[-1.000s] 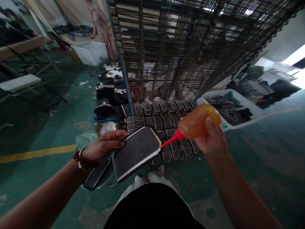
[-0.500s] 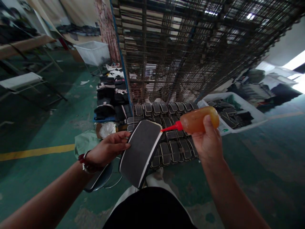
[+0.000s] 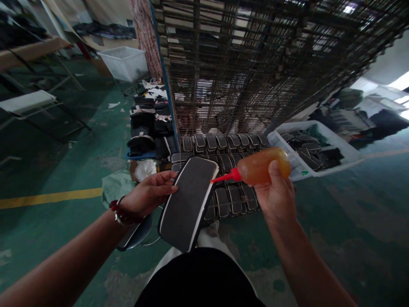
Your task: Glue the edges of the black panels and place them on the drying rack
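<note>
My left hand (image 3: 148, 195) grips the left edge of a dark grey oblong pad with a pale rim (image 3: 188, 202), tilted upright in front of me. My right hand (image 3: 275, 192) is wrapped round an orange squeeze bottle with a red nozzle (image 3: 260, 166). The nozzle tip touches the pad's upper right edge. Behind the pad, rows of similar dark pads (image 3: 223, 149) lie on a low tray on the floor.
A tall wire rack (image 3: 255, 64) stands ahead. A white bin (image 3: 322, 145) of dark pieces sits to the right, stacked dark pieces (image 3: 145, 123) to the left, another white bin (image 3: 123, 62) further back. The floor is green with a yellow line (image 3: 47, 197). A round stool (image 3: 136, 234) is beneath my left hand.
The pad has been turned from lying flat and wide to standing more upright. The bottle has levelled out, its nozzle following the pad's edge to the upper right corner.
</note>
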Demonstrator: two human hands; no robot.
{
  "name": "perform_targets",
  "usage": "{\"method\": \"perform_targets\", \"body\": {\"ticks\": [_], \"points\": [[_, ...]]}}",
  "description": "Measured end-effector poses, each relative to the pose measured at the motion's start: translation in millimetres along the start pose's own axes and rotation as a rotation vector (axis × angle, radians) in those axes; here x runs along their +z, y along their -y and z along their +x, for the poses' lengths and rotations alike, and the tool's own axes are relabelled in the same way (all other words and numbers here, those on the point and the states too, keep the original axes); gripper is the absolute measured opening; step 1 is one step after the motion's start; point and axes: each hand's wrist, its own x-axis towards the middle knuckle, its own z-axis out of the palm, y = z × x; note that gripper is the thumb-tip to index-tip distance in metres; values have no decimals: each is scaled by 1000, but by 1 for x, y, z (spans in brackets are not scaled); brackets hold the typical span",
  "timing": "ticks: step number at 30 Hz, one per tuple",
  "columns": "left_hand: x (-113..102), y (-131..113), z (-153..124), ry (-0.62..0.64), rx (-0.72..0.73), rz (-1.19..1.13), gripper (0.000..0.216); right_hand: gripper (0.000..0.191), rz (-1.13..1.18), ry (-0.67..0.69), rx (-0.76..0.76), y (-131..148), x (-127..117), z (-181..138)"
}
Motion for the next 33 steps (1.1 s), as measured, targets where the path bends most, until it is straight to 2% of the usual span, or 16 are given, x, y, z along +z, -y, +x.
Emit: {"method": "perform_targets", "body": {"ticks": [8,12,19,27,33], "points": [[4,-4,2,-68,-25,-41,23,20,-14,25,-24,-2,5,-15],[3,-4,5,-87,-27,-58,21,27,-29,43,-24,-5,4,-23],[-1,-5,10,-153,-38,-63,20,30,-76,215,-89,-6,3,-35],[-3,-8,10,-220,-17,-79,12,38,-42,286,-24,-6,1,-48],[-2,-11,10,-308,37,-149,16,46,-46,330,24,-8,-1,-53]]}}
